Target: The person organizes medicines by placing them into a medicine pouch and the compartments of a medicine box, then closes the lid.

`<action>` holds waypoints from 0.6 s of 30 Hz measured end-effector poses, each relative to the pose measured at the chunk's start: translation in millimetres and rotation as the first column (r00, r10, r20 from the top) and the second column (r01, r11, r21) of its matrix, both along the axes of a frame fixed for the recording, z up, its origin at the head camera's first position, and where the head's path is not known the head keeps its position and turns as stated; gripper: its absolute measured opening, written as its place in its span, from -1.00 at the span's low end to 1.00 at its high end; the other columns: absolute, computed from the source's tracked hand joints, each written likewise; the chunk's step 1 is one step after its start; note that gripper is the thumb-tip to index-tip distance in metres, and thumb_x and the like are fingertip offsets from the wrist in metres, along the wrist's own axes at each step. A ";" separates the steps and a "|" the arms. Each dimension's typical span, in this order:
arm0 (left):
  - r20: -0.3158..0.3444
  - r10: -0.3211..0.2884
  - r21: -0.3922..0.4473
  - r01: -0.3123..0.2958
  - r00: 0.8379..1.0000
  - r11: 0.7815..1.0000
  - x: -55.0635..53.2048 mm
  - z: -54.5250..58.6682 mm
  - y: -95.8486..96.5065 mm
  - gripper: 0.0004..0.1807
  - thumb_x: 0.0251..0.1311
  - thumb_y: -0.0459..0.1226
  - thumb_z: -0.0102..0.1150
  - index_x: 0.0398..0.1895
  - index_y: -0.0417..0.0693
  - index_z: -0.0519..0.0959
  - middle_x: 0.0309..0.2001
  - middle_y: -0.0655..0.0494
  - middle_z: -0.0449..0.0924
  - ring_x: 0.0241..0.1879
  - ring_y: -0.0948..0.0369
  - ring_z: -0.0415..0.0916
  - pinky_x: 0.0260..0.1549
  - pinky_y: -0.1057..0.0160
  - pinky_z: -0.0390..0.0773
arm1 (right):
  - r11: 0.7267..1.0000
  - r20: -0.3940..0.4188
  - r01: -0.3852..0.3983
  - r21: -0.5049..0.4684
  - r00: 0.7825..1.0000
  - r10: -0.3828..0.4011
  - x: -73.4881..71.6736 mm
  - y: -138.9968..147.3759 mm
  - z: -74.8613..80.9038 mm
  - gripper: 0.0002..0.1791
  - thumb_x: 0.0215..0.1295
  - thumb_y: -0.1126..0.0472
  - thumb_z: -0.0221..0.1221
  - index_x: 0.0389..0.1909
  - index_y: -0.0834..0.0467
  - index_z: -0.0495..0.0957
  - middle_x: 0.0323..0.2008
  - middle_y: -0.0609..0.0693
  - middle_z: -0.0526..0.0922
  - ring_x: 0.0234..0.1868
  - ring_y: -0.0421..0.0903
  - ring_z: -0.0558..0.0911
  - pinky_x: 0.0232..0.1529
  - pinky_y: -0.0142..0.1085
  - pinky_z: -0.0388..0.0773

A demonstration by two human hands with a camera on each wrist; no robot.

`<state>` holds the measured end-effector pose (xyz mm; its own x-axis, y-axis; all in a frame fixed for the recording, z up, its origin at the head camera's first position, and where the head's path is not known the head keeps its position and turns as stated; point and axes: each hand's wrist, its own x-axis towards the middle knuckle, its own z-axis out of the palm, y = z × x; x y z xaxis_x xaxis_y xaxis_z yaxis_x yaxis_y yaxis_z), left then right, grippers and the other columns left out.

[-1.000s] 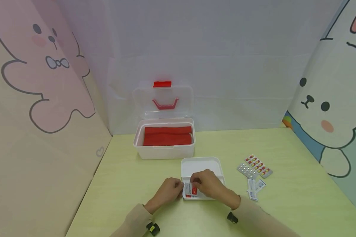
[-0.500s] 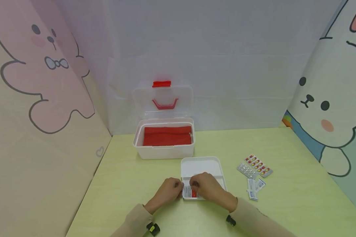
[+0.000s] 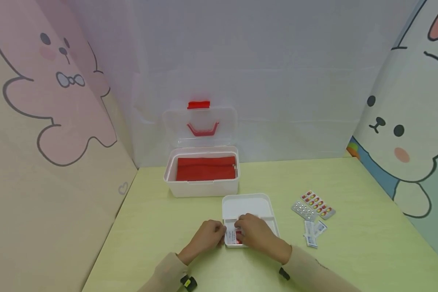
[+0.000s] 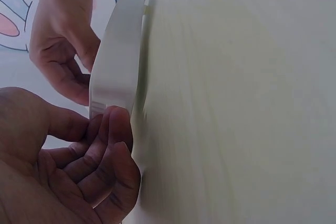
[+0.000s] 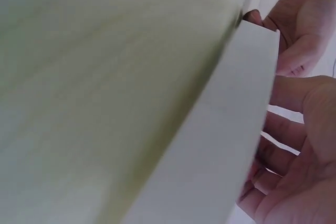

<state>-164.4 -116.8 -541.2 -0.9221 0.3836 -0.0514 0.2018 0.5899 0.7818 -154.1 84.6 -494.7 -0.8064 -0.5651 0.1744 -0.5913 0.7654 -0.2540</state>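
Observation:
A small white lidded box stands with its lid raised near the front of the table. My left hand pinches its left wall between thumb and fingers, as the left wrist view shows at the box corner. Red-and-white packets lie in the box's front compartment, partly covered by my right hand. That hand reaches over the front wall, its fingers loosely bent down onto the packets. In the right wrist view the front wall hides the fingertips of my right hand.
Behind stands a larger white case with a transparent raised lid and a red pouch inside. To the right lie a capsule blister pack, a silver blister pack and several small white sachets.
The packet under my right hand has come down into the front compartment, where it was slightly raised before. My right fingers have lowered and spread over it. The left hand stays put.

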 end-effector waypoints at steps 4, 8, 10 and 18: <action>0.009 0.002 0.005 -0.002 1.000 1.000 0.9 0.9 0.1 -0.65 0.40 -0.24 -0.02 -0.60 -0.05 0.55 -0.69 0.25 0.49 -0.71 0.37 0.36 -0.72 0.39 0.32 | 0.999 0.014 0.049 -0.024 0.999 -0.049 -0.3 6.6 10.6 -0.76 0.10 0.15 0.39 -0.21 0.12 0.68 -0.20 -0.05 0.70 -0.13 -0.08 0.65 -0.12 -0.16 0.61; 0.017 -0.001 0.001 0.001 1.000 1.000 0.8 0.5 0.4 -0.65 0.40 -0.24 -0.02 -0.58 -0.05 0.56 -0.68 0.25 0.49 -0.69 0.36 0.37 -0.70 0.39 0.34 | 0.990 0.032 0.123 -0.071 0.992 -0.121 -2.4 19.8 23.3 -0.65 0.09 0.09 0.41 -0.09 0.08 0.65 -0.10 -0.06 0.69 -0.02 -0.06 0.65 -0.03 -0.14 0.61; 0.017 0.001 -0.005 -0.001 1.000 1.000 1.0 0.8 0.3 -0.65 0.40 -0.24 -0.02 -0.58 -0.04 0.56 -0.68 0.25 0.49 -0.69 0.37 0.37 -0.70 0.39 0.34 | 0.985 0.047 0.149 -0.085 0.988 -0.145 -4.4 27.9 28.8 -0.50 0.07 0.06 0.43 0.05 0.09 0.59 0.02 -0.03 0.65 0.07 -0.03 0.63 0.04 -0.11 0.59; 0.017 0.008 -0.006 -0.008 1.000 1.000 1.6 2.9 -0.3 -0.65 0.40 -0.24 -0.02 -0.59 -0.03 0.56 -0.67 0.25 0.49 -0.68 0.37 0.38 -0.69 0.38 0.36 | 0.987 0.063 0.145 -0.069 0.988 -0.141 -15.1 64.2 42.8 -0.02 -0.07 -0.07 0.50 0.38 0.14 0.30 0.37 0.19 0.37 0.35 0.20 0.41 0.26 0.10 0.42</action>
<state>-162.8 -117.1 -538.3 -0.9242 0.3757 -0.0691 0.1839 0.5961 0.7816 -169.2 148.8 -451.9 -0.8878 -0.4308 0.1619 -0.4599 0.8190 -0.3431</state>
